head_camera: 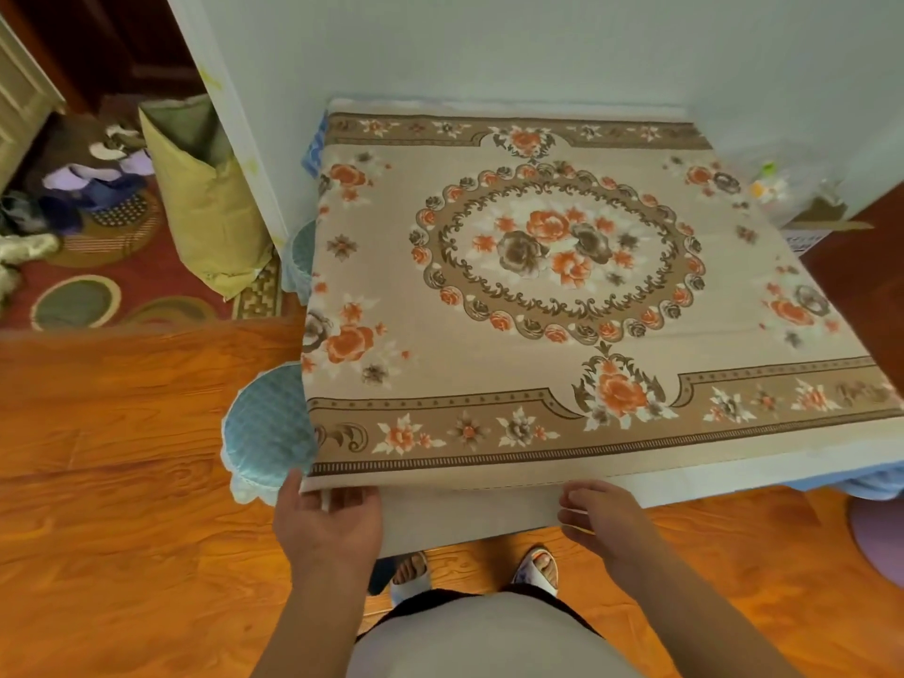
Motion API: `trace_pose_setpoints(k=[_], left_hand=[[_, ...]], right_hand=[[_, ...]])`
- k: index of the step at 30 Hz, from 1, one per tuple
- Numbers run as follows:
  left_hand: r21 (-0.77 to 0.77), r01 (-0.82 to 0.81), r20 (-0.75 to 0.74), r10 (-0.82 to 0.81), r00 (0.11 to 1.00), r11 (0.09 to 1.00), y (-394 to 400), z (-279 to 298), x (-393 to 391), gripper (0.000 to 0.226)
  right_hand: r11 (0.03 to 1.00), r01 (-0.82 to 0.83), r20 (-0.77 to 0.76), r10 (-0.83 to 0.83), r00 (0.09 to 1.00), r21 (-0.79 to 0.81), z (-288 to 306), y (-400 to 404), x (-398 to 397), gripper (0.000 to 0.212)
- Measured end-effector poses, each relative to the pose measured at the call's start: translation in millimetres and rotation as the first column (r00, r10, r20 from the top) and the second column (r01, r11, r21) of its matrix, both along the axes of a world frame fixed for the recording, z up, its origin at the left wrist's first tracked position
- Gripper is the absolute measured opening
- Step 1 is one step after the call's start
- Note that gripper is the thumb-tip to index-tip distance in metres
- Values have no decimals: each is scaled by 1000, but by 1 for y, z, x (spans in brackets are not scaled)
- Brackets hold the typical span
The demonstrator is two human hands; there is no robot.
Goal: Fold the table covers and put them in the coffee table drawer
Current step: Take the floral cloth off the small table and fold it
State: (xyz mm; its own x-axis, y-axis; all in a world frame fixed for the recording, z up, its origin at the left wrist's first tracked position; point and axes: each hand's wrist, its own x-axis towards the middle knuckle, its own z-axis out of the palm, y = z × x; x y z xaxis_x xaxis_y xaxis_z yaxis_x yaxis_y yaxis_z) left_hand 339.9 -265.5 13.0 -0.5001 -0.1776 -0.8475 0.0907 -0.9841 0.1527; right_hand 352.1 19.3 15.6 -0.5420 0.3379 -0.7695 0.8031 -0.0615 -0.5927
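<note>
You are starting the first fold: the table cover [538,296] is lying spread flat over the table, its near edge hanging toward you. Your left hand [327,521] is pinching the near left corner of that edge between thumb and fingers, while your right hand [601,521] is resting loosely curled against the hanging flap (whether it is actually gripping, I cannot tell). Next, I judge, you will be needing both corners held firmly to carry the edge across.

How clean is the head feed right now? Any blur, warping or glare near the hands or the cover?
Head view: wide-angle bends the table cover's edges and the wall line; even, soft light, no glare on the cover; left hand and right hand slightly soft at the hanging front edge; the shoes and clutter far left are blurry.
</note>
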Motion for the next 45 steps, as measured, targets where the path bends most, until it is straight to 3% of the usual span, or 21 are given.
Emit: trace_pose_setpoints(k=[7, 9, 13, 17, 21, 23, 27, 30, 32, 34, 35, 36, 38, 41, 45], left_hand=[[-71, 73, -154, -83, 985, 995, -3, 13, 5, 68], [-112, 67, -157, -84, 984, 991, -7, 13, -3, 59], [-156, 56, -134, -77, 988, 986, -40, 12, -22, 28], [-135, 46, -104, -60, 993, 990, -54, 10, -23, 10], [-8, 118, -36, -118, 992, 993, -51, -1, -23, 63], [-8, 253, -29, -254, 967, 967, -59, -16, -26, 63], [-91, 465, 41, -463, 885, 881, -70, -31, -41, 32], [-385, 445, 193, -401, 896, 808, -66, -2, -55, 29], [-697, 384, 302, -238, 923, 606, -59, 25, -48, 39], [-907, 237, 198, -145, 969, 348, -44, 54, -26, 48], [-945, 168, 127, -159, 979, 280, -37, 64, -13, 41], [-951, 145, 107, -147, 983, 274, -32, 68, -4, 30], [-876, 201, 189, -72, 979, 438, -30, 59, 4, 16], [-668, 289, 320, -85, 943, 686, -37, 35, 17, 34], [-535, 339, 327, -180, 928, 774, -39, 23, 39, 33]], right_hand=[[919, 361, 0, -366, 931, -159, -1, 21, -6, 12], [836, 476, 13, -492, 871, -274, -4, 25, -11, 14], [654, 624, 59, -669, 741, -428, -10, 36, -28, 42], [608, 652, 80, -701, 709, -452, -11, 46, -45, 41], [685, 613, 64, -645, 761, -393, -15, 47, -50, 42], [692, 612, 65, -641, 765, -383, -15, 48, -52, 45], [685, 611, 93, -633, 769, -397, -10, 51, -55, 32], [670, 645, 138, -646, 751, -367, -14, 59, -55, 16], [670, 647, 147, -645, 750, -363, -17, 64, -54, 16], [687, 634, 119, -640, 759, -356, -20, 68, -50, 24], [704, 621, 90, -634, 768, -344, -21, 69, -46, 30], [721, 609, 52, -631, 774, -331, -21, 71, -42, 34], [760, 588, -47, -622, 781, -277, -20, 76, -31, 33], [826, 536, -139, -560, 817, -175, -19, 79, -7, 29], [792, 576, -69, -598, 799, -201, -30, 78, 30, 20]])
